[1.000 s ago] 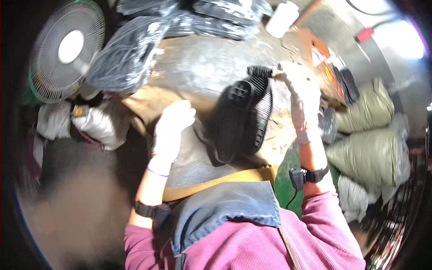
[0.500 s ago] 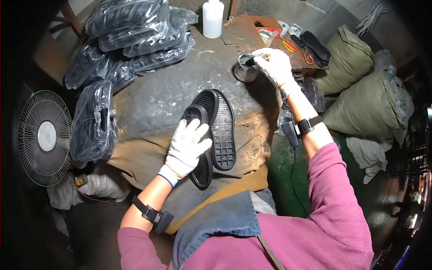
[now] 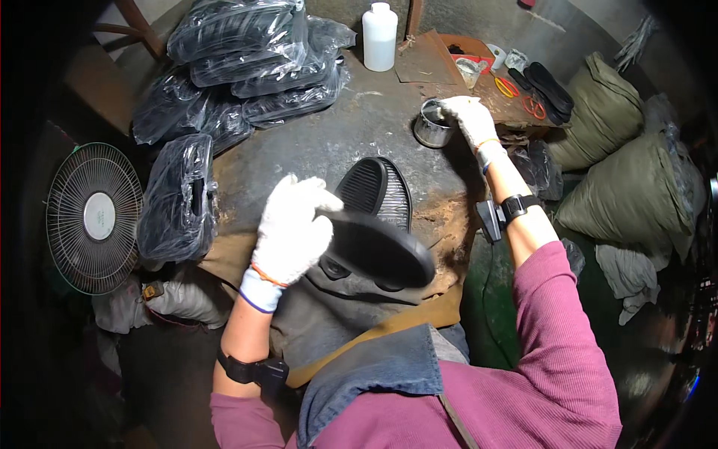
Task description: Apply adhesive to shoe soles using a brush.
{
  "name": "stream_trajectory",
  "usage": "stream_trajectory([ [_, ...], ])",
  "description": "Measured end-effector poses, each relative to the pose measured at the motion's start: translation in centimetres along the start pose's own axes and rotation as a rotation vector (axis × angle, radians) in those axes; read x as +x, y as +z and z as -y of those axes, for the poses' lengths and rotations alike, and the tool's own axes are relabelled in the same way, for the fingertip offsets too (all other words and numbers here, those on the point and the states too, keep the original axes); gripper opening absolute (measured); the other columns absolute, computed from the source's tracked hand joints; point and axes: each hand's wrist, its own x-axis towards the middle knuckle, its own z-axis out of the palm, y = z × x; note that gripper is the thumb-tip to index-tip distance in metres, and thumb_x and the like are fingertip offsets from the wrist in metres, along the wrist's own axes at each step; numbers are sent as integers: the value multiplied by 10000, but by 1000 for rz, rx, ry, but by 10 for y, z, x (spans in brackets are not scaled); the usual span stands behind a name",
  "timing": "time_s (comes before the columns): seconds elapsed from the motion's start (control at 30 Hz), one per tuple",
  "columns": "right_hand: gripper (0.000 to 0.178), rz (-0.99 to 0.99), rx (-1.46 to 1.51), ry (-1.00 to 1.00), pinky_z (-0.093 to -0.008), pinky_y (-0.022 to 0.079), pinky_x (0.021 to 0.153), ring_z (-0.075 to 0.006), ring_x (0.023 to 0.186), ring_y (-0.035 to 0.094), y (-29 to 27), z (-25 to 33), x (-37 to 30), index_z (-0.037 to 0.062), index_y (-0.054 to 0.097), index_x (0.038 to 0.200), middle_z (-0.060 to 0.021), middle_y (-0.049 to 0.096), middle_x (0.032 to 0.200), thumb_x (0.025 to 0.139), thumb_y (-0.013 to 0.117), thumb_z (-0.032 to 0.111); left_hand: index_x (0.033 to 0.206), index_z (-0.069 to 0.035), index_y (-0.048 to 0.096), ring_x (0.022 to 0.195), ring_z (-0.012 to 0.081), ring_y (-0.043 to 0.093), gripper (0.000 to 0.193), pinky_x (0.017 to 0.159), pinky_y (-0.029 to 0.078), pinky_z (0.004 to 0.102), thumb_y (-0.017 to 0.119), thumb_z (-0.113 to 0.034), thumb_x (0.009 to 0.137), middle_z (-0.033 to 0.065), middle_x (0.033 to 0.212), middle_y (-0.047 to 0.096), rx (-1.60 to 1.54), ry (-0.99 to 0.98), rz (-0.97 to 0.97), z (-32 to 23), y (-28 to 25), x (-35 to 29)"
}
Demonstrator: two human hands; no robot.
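My left hand (image 3: 294, 228), in a white knit glove, grips one end of a black shoe sole (image 3: 385, 253). The sole is lifted and tilted above my lap, slightly smeared by motion. More black soles (image 3: 362, 187) lie overlapped on the worktable behind it, ribbed surfaces showing. My gloved right hand (image 3: 470, 121) is at the rim of a small metal cup (image 3: 432, 135), fingers closed and pointing into its mouth. What those fingers hold is hidden.
Plastic-wrapped black bundles (image 3: 239, 75) are piled at the table's left, near a fan (image 3: 99, 213). At the back stand a white bottle (image 3: 380, 39) and a red box (image 3: 479, 49). Scissors (image 3: 534, 107) and dark insoles (image 3: 550, 90) lie right, beside green sacks (image 3: 628, 176).
My left hand has picked up a sole from the overlapped ones and tilted it up. My right hand has lowered toward the cup, which now leans differently. The view has shifted slightly.
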Motion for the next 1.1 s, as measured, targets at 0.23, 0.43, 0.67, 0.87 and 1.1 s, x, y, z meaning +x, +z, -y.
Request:
stream_trajectory([
  [0.23,258,-289,193,72,-399,561,930,-313,1035,721,-15,-16,-18,125,771,1110,-119,768,1105,964,594,243,1434,86,523,1115,204,651,557,1011,530,328,703,-93,939,130,1305,655,-813,-682,-214,45,13,-34],
  [0.43,301,-311,240,175,-361,531,1032,-243,1129,717,-5,-65,-45,77,764,1219,-105,774,1186,995,587,171,1339,33,609,986,320,761,458,879,652,471,669,-150,924,203,1195,739,-1851,-814,-352,58,49,-43],
  [0.67,141,-465,1851,828,-325,574,821,-151,913,676,-23,-15,-52,0,736,1027,-66,729,994,985,629,82,1644,-24,272,1456,448,459,982,1087,402,783,599,-657,968,198,1680,336,-2503,-496,-61,-20,37,-27],
  [0.87,187,-368,1458,261,-322,580,914,-171,989,687,-49,108,-50,29,715,1149,-73,718,1073,978,644,9,1618,-8,312,1311,542,559,803,968,515,768,436,-588,1077,254,1595,437,-2694,-685,-106,-35,58,-25],
  [1.1,281,-377,694,87,-341,549,1001,-238,1112,705,-42,142,-39,118,735,1240,-69,756,1191,971,653,115,1617,-19,318,1249,561,603,787,932,528,776,357,-603,1092,283,1571,450,-2548,-833,-6,-32,58,-35],
])
